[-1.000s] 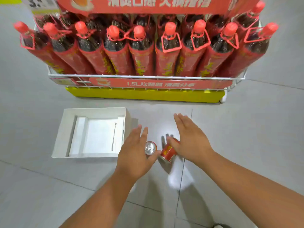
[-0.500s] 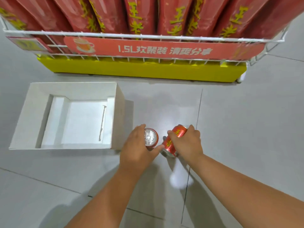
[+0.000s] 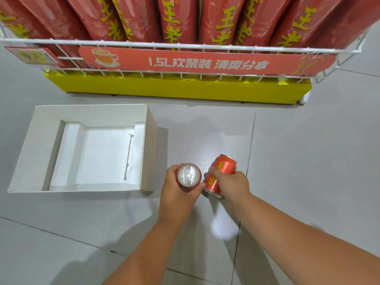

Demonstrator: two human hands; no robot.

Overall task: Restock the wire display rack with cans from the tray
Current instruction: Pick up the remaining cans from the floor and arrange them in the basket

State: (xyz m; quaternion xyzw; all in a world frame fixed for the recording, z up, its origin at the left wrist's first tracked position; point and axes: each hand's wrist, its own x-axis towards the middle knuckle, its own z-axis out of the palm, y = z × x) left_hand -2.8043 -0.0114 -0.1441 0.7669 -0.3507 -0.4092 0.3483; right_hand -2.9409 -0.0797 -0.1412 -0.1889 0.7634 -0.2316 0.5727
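My left hand (image 3: 176, 194) grips an upright red can (image 3: 188, 176), whose silver top with pull tab faces the camera. My right hand (image 3: 231, 185) grips a second red can (image 3: 221, 171) with yellow characters, tilted with its top pointing away to the right. Both cans are just right of the white cardboard tray (image 3: 41, 145), which holds nothing. The white wire display rack (image 3: 185, 46) stands on a yellow base (image 3: 176, 89) at the top of the view, with large red bottles behind its front rail.
The grey tiled floor (image 3: 308, 161) spreads around the tray and my arms. A red banner (image 3: 205, 62) hangs on the rack's front and a price tag (image 3: 33, 56) sits at its left end. A bright light reflection lies on the floor between my forearms.
My open hands came down and closed round the two cans on the floor. The cans now sit a little higher in my grip, and the view has dipped towards the floor.
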